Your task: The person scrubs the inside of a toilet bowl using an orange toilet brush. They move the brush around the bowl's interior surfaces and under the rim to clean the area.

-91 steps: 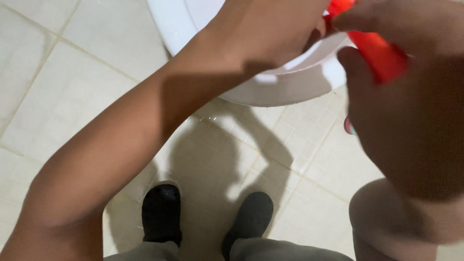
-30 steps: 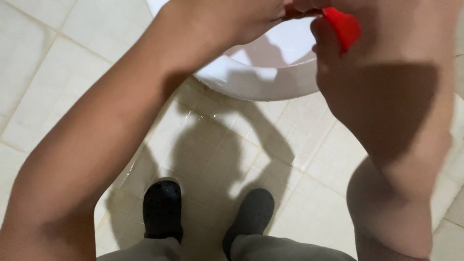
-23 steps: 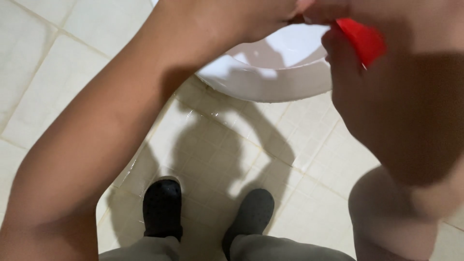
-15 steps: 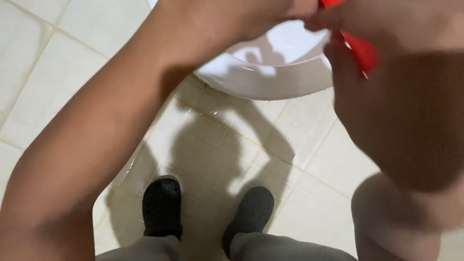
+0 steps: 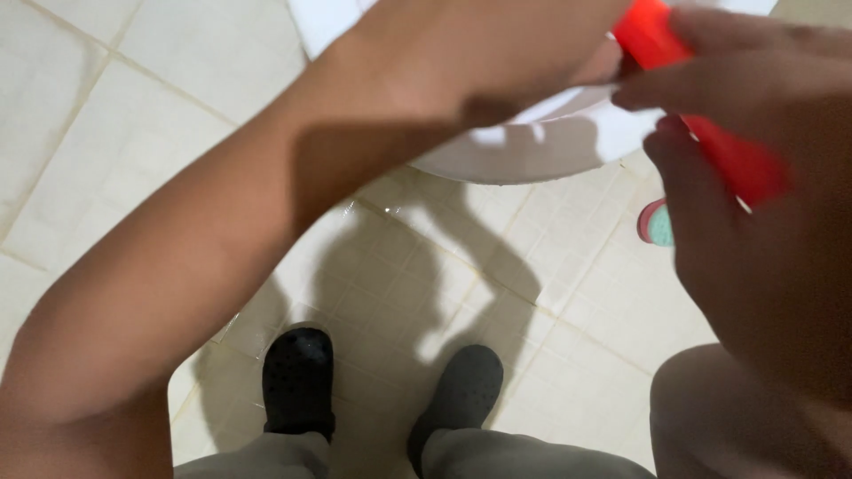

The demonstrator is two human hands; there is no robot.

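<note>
My right hand [image 5: 763,266] fills the right side, blurred and close to the camera, with its fingers closed round a red plastic object [image 5: 710,133] that slants from the top middle down to the right. My left arm crosses from the bottom left up to the top. My left hand [image 5: 515,53] meets the upper end of the red object, and its fingers are hidden at the frame's edge. Both hands hover over the front rim of a white toilet bowl [image 5: 532,155].
Cream floor tiles [image 5: 142,106] lie below, wet and shiny in front of the bowl. My two black clogs [image 5: 299,380] stand at the bottom. A small round pink and teal thing [image 5: 655,223] lies on the floor to the right of the bowl.
The red object has shifted a little within my hands, now slanting further down to the right. Both hands stay over the bowl's rim and my feet have not moved.
</note>
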